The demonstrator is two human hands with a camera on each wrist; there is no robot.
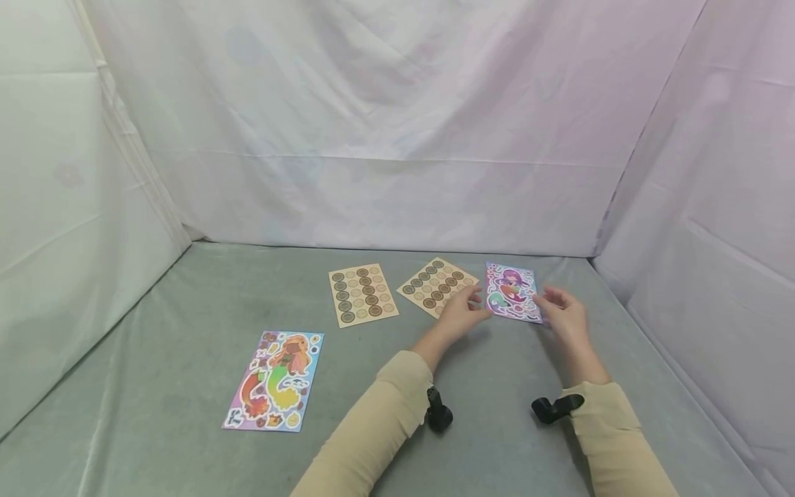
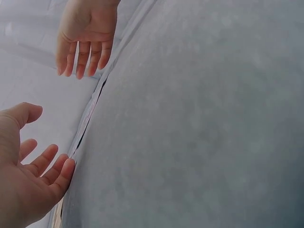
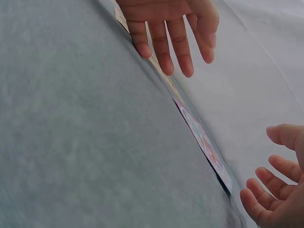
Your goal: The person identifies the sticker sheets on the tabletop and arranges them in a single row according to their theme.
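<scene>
On the grey cloth at the back right lies a purple mermaid sticker sheet [image 1: 511, 293], seen nearly edge-on in the right wrist view [image 3: 205, 145]. My left hand [image 1: 459, 316] is at its left side, fingers spread and loosely bent. At its right side is my right hand [image 1: 566, 317], its fingers also loosely bent. Neither hand holds anything; whether the fingertips touch the sheet I cannot tell. Partly behind my left hand lies a tan sheet of round stickers [image 1: 435, 283], turned at an angle.
Further left is a second tan sheet of round stickers [image 1: 363, 295]. Nearer, at the left, lies another mermaid sticker sheet [image 1: 276, 379] with a yellow-green tail. A white cloth wall [image 1: 385, 200] stands behind, and white cloth hangs at both sides. Black wrist cameras [image 1: 438, 413] sit on both sleeves.
</scene>
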